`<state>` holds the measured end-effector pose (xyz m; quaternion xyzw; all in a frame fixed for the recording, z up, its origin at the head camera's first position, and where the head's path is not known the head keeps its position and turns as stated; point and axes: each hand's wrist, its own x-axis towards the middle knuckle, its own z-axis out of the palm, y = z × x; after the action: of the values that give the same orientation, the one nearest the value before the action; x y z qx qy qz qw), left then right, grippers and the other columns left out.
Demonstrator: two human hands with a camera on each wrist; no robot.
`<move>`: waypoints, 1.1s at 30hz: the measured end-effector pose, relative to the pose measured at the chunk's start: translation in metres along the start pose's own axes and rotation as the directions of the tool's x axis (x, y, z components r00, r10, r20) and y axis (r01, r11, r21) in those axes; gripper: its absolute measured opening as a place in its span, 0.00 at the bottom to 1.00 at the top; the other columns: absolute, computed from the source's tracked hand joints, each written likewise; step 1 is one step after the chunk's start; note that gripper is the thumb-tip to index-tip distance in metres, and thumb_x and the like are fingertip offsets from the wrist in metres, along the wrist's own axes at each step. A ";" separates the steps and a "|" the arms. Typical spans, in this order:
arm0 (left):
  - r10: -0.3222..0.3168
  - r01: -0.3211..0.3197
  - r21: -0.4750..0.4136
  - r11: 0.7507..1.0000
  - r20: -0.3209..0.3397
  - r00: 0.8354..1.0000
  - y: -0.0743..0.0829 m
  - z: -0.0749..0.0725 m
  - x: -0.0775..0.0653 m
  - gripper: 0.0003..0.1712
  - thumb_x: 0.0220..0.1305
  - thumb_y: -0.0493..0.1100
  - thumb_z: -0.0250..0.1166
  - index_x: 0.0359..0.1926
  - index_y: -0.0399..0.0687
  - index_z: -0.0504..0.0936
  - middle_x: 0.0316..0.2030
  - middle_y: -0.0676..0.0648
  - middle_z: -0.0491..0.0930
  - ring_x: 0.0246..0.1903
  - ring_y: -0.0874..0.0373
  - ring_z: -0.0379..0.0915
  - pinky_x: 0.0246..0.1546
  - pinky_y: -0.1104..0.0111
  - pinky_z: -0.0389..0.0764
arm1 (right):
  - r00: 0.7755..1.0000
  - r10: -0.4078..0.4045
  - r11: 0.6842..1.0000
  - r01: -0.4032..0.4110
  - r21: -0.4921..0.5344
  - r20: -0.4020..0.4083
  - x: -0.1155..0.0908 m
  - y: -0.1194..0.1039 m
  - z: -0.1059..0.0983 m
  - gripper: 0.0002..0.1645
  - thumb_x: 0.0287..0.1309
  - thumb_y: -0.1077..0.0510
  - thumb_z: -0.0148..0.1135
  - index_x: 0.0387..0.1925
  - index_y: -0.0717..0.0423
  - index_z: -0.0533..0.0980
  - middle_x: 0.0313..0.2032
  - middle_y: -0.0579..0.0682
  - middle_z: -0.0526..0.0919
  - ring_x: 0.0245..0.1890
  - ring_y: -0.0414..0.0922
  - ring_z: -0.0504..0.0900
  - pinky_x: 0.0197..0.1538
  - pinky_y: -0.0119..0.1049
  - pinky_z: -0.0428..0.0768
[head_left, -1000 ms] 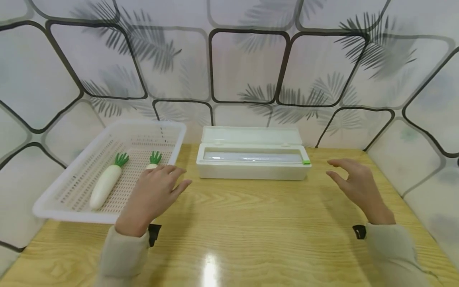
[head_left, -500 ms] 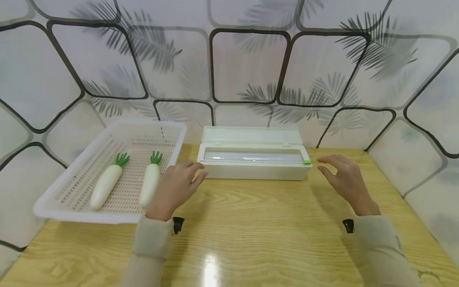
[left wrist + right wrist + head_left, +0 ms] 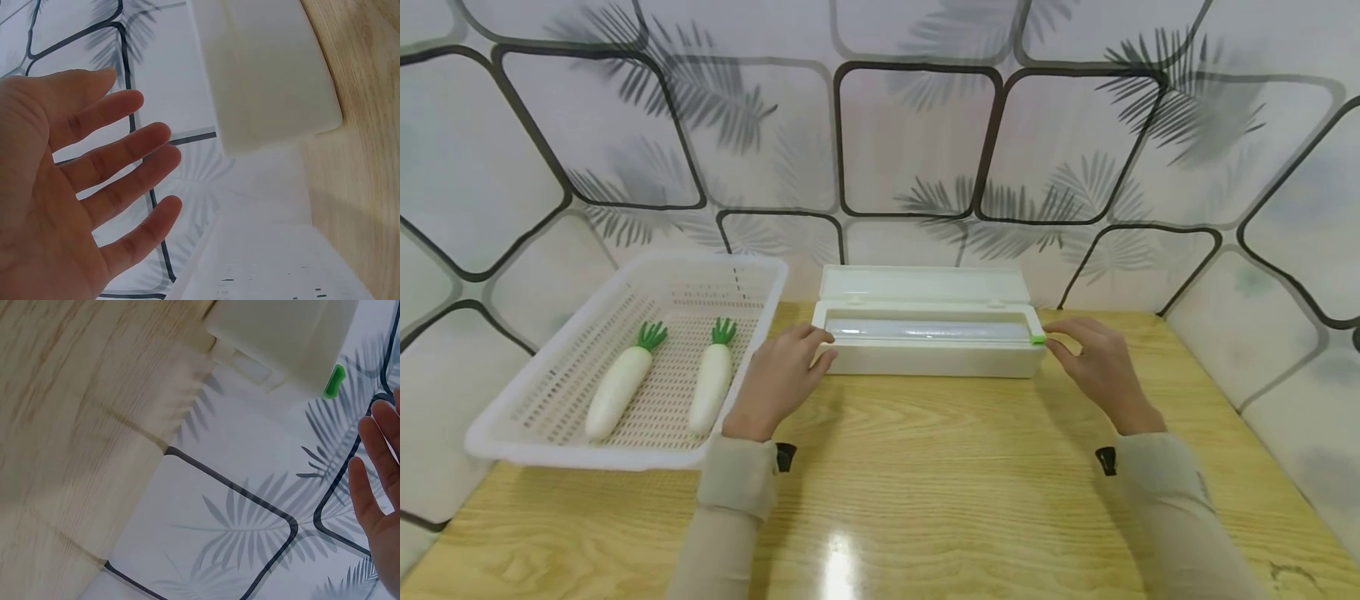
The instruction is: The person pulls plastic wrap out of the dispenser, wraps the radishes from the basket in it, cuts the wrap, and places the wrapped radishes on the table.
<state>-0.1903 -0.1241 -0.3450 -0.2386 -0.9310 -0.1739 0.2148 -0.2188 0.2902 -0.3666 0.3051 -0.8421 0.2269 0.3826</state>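
White box (image 3: 925, 361), long axis left-to-right, green tab (image 3: 1037, 340) rightmost; left grip (image 3: 780, 375) and right grip (image 3: 1097, 367) beside opposite ends, fingers (image 3: 125, 150) apart.

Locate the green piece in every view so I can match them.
Head: the green piece, right of centre on the white box.
Left wrist: not in the picture.
Right wrist: the green piece, upper right.
Shared landmark: the white box, cut off by the frame in both wrist views.

Both forearms (image 3: 724, 517) extend forward, left hand (image 3: 777, 377) and right hand (image 3: 1099, 367) well apart, fingers (image 3: 115, 152) relaxed.
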 end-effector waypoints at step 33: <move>0.124 -0.124 -0.013 0.992 -0.013 0.992 -0.018 0.029 0.027 0.11 0.64 0.34 0.71 0.46 0.36 0.85 0.47 0.39 0.84 0.47 0.41 0.80 0.45 0.53 0.83 | 0.987 0.039 0.998 -0.045 0.033 0.159 0.008 0.008 0.022 0.15 0.45 0.76 0.75 0.38 0.69 0.84 0.36 0.63 0.85 0.35 0.59 0.83 0.36 0.57 0.82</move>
<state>-0.2303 -0.1162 -0.3608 -0.2964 -0.9118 -0.1680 0.2294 -0.2395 0.2795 -0.3751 0.3111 -0.8718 0.2254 0.3041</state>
